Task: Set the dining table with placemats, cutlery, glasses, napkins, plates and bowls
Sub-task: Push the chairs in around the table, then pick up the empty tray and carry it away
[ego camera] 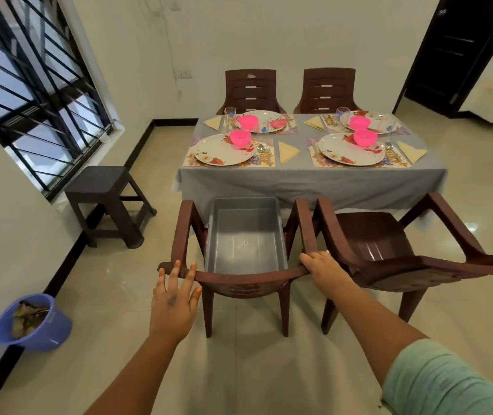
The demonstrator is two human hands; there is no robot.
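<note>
Both hands are touching the near chair (240, 278): left hand (174, 307) spread flat, right hand (323, 269) apparently gripping its backrest corner.

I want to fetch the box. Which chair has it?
Look at the table with the grey cloth. Two brown chairs stand on its near side. The grey tub sits on the left chair, which both hands touch; the right chair's seat is bare.

Four floral plates (224, 150) with pink bowls (240, 137) lie on placemats (264, 161) beside folded yellow napkins (287, 151).
</note>
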